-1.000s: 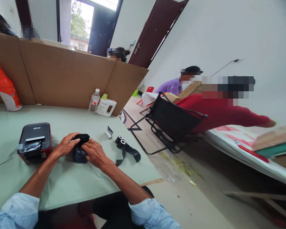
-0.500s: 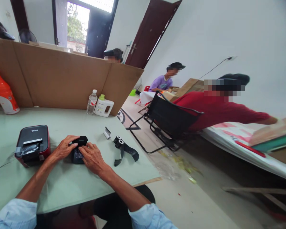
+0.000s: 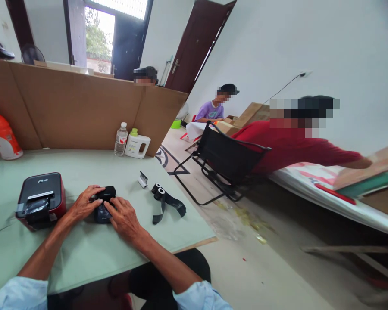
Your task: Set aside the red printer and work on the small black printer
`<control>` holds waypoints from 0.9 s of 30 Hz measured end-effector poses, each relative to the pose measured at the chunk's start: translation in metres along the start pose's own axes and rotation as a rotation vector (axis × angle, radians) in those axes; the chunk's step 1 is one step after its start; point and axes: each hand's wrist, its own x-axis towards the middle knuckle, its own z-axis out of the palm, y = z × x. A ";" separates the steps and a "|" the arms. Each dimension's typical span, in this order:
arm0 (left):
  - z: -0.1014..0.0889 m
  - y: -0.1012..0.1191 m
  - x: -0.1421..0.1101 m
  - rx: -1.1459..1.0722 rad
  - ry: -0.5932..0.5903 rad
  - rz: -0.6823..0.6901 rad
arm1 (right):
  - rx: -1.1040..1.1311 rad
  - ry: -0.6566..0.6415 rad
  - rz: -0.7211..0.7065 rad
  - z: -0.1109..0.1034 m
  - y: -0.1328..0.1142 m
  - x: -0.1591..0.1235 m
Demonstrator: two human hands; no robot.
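Observation:
A small black box-like device with a raised part at its far end sits on the table between my hands. My left hand grips its far left side, with the thumb laid across the near face of the raised part. From the right, my right hand holds the device with bent fingers against its side and top. What the fingertips press on is partly hidden. To the right lie two small rolls of black ribbon with white cores, their tails unwound. A small silver-and-black piece lies just beyond them.
A black-and-red label printer stands left of my hands. Against the cardboard partition are a clear bottle, a white jug and an orange bottle. On the right, a person in red sits on a black chair.
The whole view has shifted slightly. Both hands stay on the black device; the right fingers have moved a little on its top and side.

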 end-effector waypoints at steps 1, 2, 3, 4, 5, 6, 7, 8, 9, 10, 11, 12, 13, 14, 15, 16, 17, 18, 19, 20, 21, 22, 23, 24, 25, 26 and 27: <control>0.000 0.000 0.000 0.010 0.000 0.003 | 0.009 -0.001 0.005 0.001 0.000 0.000; 0.000 0.000 0.000 0.020 0.004 0.007 | 0.020 -0.001 0.010 0.002 0.000 -0.001; 0.000 0.000 0.000 0.029 0.011 0.013 | 0.031 0.000 0.013 0.003 -0.001 -0.002; 0.001 0.000 0.000 0.035 0.019 0.017 | 0.045 0.004 0.016 0.004 -0.001 -0.003; 0.001 0.000 -0.001 0.038 0.025 0.018 | 0.057 0.011 0.017 0.004 -0.002 -0.003; 0.002 0.000 -0.001 0.038 0.028 0.017 | 0.066 0.019 0.019 0.005 -0.003 -0.004; 0.002 0.000 -0.001 0.037 0.027 0.013 | 0.071 0.029 0.022 0.006 -0.004 -0.005; 0.002 0.000 -0.001 0.036 0.026 0.008 | 0.073 0.039 0.022 0.006 -0.005 -0.006; 0.002 -0.001 -0.001 0.035 0.026 0.001 | 0.074 0.049 0.021 0.006 -0.006 -0.006; 0.002 -0.001 -0.001 0.033 0.025 -0.005 | 0.078 0.058 0.020 0.006 -0.007 -0.006; 0.002 -0.001 -0.001 0.029 0.024 -0.010 | 0.083 0.065 0.018 0.006 -0.008 -0.006; 0.001 -0.001 -0.001 0.025 0.021 -0.014 | 0.091 0.070 0.017 0.005 -0.008 -0.007; 0.001 -0.001 -0.001 0.020 0.017 -0.016 | 0.098 0.076 0.015 0.005 -0.008 -0.007; 0.000 -0.001 -0.001 0.015 0.013 -0.016 | 0.106 0.083 0.014 0.005 -0.008 -0.009; 0.000 -0.001 -0.001 0.010 0.010 -0.013 | 0.117 0.093 0.008 0.005 -0.007 -0.010; 0.000 -0.001 -0.001 0.007 0.012 -0.010 | 0.133 0.106 -0.004 0.005 -0.006 -0.012; 0.000 -0.001 -0.001 0.006 0.016 -0.007 | 0.154 0.126 -0.019 0.005 -0.004 -0.014; 0.000 0.000 -0.002 0.007 0.021 -0.005 | 0.180 0.150 -0.034 0.005 -0.001 -0.016; 0.000 -0.001 -0.002 0.008 0.024 -0.006 | 0.211 0.180 -0.038 0.005 0.001 -0.017; 0.000 -0.001 -0.003 0.010 0.024 -0.009 | 0.245 0.217 -0.023 0.004 0.003 -0.018; 0.001 -0.001 -0.003 0.012 0.020 -0.014 | 0.278 0.255 0.012 0.004 0.006 -0.017; 0.001 -0.001 -0.004 0.014 0.015 -0.020 | 0.308 0.288 0.057 0.004 0.007 -0.016; 0.001 -0.002 -0.004 0.017 0.014 -0.024 | 0.334 0.308 0.104 0.004 0.009 -0.014; 0.002 -0.002 -0.004 0.021 0.015 -0.028 | 0.354 0.312 0.146 0.004 0.010 -0.011; 0.002 -0.002 -0.004 0.027 0.019 -0.030 | 0.367 0.303 0.174 0.005 0.010 -0.009; 0.002 -0.002 -0.004 0.035 0.024 -0.031 | 0.371 0.285 0.189 0.007 0.011 -0.006; 0.002 -0.002 -0.004 0.043 0.029 -0.031 | 0.368 0.265 0.196 0.009 0.011 -0.004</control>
